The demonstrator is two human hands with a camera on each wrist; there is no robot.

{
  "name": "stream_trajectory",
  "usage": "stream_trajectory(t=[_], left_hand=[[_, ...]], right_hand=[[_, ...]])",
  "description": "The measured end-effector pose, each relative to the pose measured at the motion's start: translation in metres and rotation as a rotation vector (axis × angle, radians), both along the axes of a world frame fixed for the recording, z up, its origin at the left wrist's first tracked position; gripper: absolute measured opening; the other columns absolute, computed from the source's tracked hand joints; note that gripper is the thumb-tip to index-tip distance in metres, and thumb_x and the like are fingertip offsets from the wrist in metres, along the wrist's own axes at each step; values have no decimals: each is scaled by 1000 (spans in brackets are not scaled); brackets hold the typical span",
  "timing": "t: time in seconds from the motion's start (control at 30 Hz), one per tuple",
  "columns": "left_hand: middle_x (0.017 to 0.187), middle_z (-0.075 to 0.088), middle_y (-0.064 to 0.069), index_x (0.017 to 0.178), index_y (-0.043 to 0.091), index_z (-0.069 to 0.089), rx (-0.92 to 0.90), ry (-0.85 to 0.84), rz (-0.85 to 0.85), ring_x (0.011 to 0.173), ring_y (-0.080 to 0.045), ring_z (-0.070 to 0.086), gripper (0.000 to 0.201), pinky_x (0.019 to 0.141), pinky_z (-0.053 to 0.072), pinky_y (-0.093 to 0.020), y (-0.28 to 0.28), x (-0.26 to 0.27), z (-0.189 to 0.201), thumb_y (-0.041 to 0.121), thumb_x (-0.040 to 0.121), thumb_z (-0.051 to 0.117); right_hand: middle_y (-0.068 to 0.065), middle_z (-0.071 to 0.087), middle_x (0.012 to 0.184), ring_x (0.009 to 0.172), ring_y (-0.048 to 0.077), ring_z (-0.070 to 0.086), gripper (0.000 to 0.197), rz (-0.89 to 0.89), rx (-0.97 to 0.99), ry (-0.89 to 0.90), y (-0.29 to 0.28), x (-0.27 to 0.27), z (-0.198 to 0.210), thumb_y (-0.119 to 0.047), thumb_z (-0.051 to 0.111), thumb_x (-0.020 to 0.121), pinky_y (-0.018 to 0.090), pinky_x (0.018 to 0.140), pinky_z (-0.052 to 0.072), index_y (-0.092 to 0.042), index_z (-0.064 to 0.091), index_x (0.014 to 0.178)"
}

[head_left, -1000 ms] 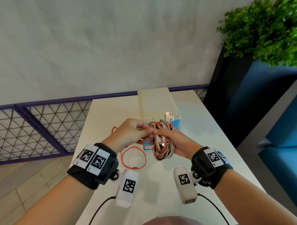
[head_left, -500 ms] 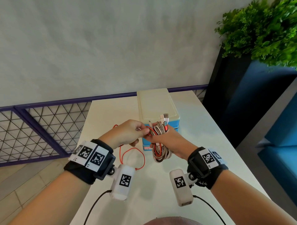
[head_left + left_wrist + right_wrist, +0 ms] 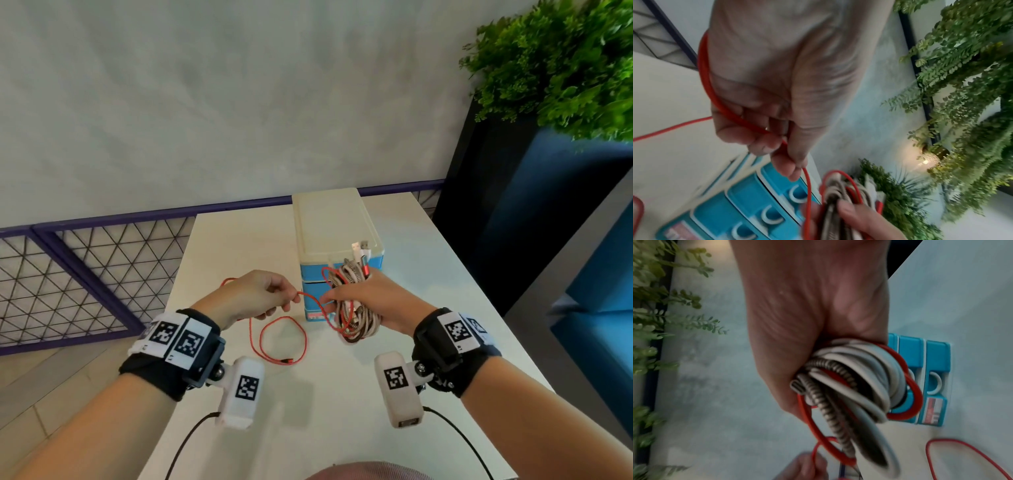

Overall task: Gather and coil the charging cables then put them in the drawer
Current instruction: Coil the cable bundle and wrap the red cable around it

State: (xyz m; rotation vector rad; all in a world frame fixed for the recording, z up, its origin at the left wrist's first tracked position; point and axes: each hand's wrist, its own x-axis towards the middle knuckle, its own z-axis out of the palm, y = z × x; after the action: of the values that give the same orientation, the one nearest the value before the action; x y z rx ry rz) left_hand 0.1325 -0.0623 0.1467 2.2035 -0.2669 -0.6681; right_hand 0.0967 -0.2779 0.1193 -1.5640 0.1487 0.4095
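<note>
My right hand (image 3: pixel 368 301) grips a coiled bundle of white, braided and red cables (image 3: pixel 356 315) in front of the blue drawer unit (image 3: pixel 310 286); the same bundle (image 3: pixel 855 378) fills the right wrist view. USB plugs (image 3: pixel 359 248) stick up from the bundle's top. My left hand (image 3: pixel 260 296) pinches the red cable (image 3: pixel 310 297) a short way left of the bundle. In the left wrist view the red cable (image 3: pixel 729 112) runs through the curled fingers (image 3: pixel 785 164). Its loose end lies in a loop on the white table (image 3: pixel 284 342). All three drawers (image 3: pixel 764 211) appear closed.
The drawer unit has a cream lid (image 3: pixel 332 222) and stands mid-table. A purple mesh railing (image 3: pixel 85 270) runs along the table's left and far sides. A dark planter with a green plant (image 3: pixel 561 61) stands at the right, close to the table edge.
My left hand has drawn away to the left, paying out red cable between the hands. The right hand with the bundle has dropped slightly and stays by the drawers.
</note>
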Motion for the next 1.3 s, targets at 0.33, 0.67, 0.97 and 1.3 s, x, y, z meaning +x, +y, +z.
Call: stream_trajectory(t=[0.33, 0.67, 0.97, 1.3], left_hand=[[63, 48, 3, 86, 12, 61, -18, 36, -74, 49, -10, 38, 21, 49, 37, -19, -4, -4, 1, 26, 98, 49], [56, 41, 4, 76, 11, 54, 214, 202, -47, 45, -12, 34, 39, 47, 29, -20, 78, 19, -48, 36, 100, 38], [129, 56, 1, 126, 11, 56, 27, -216, -157, 116, -9, 49, 44, 98, 31, -17, -20, 10, -23, 33, 103, 25], [69, 53, 0, 77, 15, 50, -540, 570, 176, 62, -13, 60, 31, 91, 45, -35, 6, 10, -24, 23, 102, 35]], right_hand=[[11, 72, 75, 65, 16, 71, 21, -59, -176, -56, 6, -2, 0, -4, 67, 81, 31, 68, 57, -3, 62, 102], [11, 69, 74, 56, 14, 68, 9, -397, -183, -96, -48, 8, 6, -3, 63, 86, 25, 53, 56, -7, 60, 93], [13, 72, 80, 73, 22, 72, 25, -114, -146, -94, 3, 9, 0, -6, 69, 78, 35, 73, 59, -2, 62, 102], [15, 72, 81, 67, 21, 72, 10, -353, -173, -177, -25, 11, 7, -4, 65, 84, 33, 65, 58, -6, 62, 94]])
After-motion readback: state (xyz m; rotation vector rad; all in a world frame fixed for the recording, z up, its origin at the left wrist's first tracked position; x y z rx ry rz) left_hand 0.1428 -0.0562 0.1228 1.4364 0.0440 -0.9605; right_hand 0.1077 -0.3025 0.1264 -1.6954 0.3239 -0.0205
